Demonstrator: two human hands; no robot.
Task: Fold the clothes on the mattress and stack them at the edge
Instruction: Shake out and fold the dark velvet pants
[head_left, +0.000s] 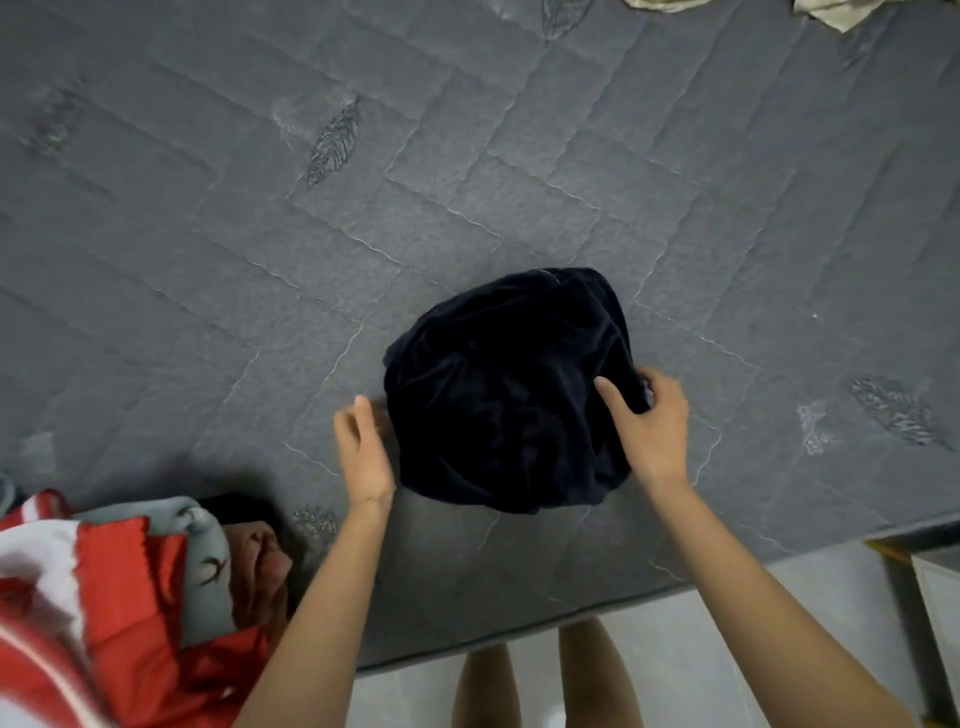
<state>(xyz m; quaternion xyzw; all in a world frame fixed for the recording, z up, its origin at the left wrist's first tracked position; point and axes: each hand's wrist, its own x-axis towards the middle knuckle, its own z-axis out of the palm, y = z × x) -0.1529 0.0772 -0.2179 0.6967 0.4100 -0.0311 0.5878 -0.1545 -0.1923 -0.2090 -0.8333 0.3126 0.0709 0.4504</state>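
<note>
A dark navy garment (498, 384) lies folded into a rounded bundle on the grey quilted mattress (260, 234), near its front edge. My right hand (649, 421) grips the bundle's right side, thumb on top and fingers curled around the edge. My left hand (363, 447) is just left of the bundle with fingers straight, close to its edge; I cannot tell whether it touches. A heap of clothes (119, 597) in red, white, teal and brown sits at the mattress's front left corner.
Pale cloth (831, 13) pokes in at the far right corner of the mattress. Light floor tiles (701, 649) and my bare legs show below the front edge. A white piece of furniture (940, 597) stands at the right.
</note>
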